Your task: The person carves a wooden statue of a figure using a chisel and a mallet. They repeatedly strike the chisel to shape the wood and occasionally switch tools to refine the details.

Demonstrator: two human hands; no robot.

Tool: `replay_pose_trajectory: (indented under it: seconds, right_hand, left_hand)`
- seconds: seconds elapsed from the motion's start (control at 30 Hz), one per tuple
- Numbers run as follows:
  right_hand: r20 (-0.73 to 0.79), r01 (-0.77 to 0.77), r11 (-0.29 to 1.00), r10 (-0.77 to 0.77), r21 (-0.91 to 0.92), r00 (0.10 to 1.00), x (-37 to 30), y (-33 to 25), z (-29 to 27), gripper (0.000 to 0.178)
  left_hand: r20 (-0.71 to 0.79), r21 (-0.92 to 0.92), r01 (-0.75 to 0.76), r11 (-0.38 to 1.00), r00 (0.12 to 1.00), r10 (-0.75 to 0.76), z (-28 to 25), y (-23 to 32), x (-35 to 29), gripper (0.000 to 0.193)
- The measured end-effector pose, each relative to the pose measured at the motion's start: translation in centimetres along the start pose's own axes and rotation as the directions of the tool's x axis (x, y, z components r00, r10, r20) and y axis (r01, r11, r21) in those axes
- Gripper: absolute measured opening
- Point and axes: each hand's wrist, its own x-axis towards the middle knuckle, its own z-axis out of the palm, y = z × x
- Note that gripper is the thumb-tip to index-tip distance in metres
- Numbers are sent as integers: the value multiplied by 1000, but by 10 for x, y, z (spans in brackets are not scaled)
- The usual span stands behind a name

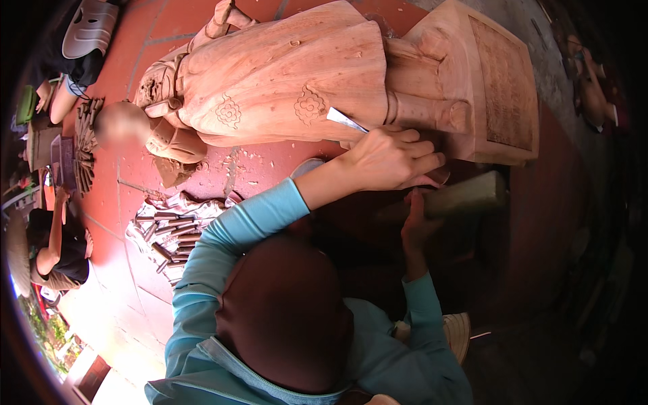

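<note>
the statue [283, 77] lies in front of you on the red floor [266, 162], its base to your right. your left hand [393, 158] is closed round a chisel [345, 119], blade over the statue's robe; whether it touches, i cannot tell. your right hand [415, 223], nearer you than the statue, grips a mallet [472, 198]. tools [179, 226] lie near the statue's head.

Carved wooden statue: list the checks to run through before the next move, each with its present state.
1. Left hand closed in a grip on the chisel: ok.
2. Right hand holding the mallet: ok.
3. Chisel edge touching the statue: cannot tell.
4. Spare tools lying apart from both hands: ok.
5. Floor free of wood chips: not ok, chips lie beside the statue.
</note>
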Motion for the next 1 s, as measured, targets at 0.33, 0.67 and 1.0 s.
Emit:
replay_pose_trajectory:
  seconds: [0.33, 0.67, 1.0]
  right_hand:
    - [59, 310, 850, -316, -425, 947, 5, 40, -11, 40]
    - [-42, 226, 945, -242, -235, 969, -5, 32, 0, 27]
    - [8, 271, 893, -287, -358, 958, -18, 44, -3, 34]
  left_hand:
    - [41, 0, -56, 998, 998, 56, -5, -2, -5, 35]
    - [48, -20, -91, 996, 995, 92, -12, -3, -9, 35]
    - [109, -39, -143, 989, 983, 147, -19, -4, -12, 34]
